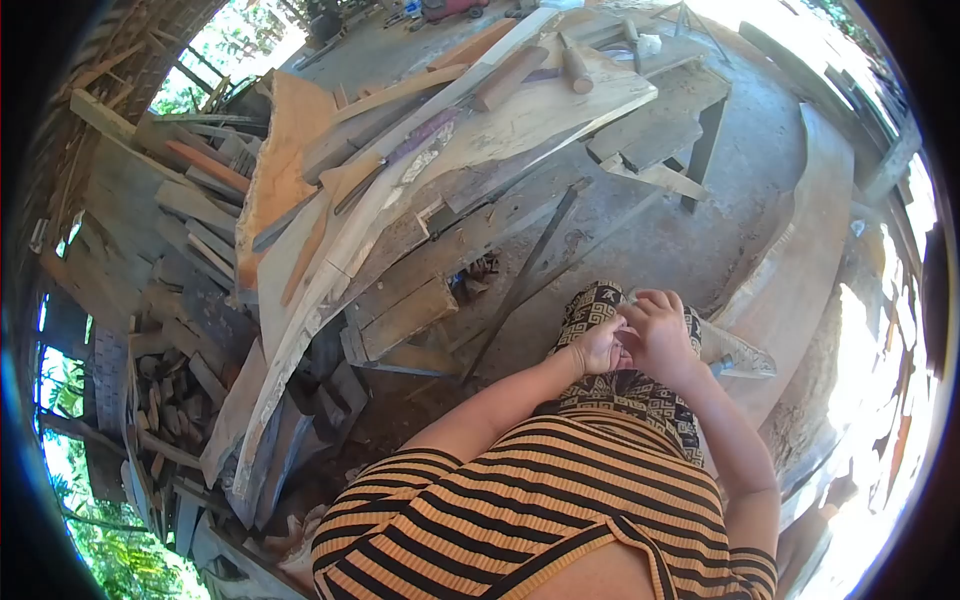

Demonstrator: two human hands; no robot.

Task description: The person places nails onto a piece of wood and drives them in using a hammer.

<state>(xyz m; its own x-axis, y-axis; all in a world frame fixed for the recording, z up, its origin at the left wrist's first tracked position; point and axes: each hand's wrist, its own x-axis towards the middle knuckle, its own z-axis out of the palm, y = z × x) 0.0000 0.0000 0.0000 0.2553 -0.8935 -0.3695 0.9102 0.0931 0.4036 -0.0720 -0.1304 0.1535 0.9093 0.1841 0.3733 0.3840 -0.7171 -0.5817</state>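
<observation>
Over my lap, my left hand [602,345] and my right hand [660,328] meet with their fingers curled in towards each other. Both look closed at the fingertips. Whatever may be pinched between them is too small or hidden to make out. Beneath the hands are patterned dark trousers [590,308]. A pale wooden piece [738,352] lies just beyond my right wrist.
A long, rough-edged plank [560,115] lies ahead to the left, with a wooden mallet [576,66] on it. A low wooden bench [665,125] stands further forward. Stacked offcuts [190,390] fill the left side. A large curved slab [790,250] rests at the right.
</observation>
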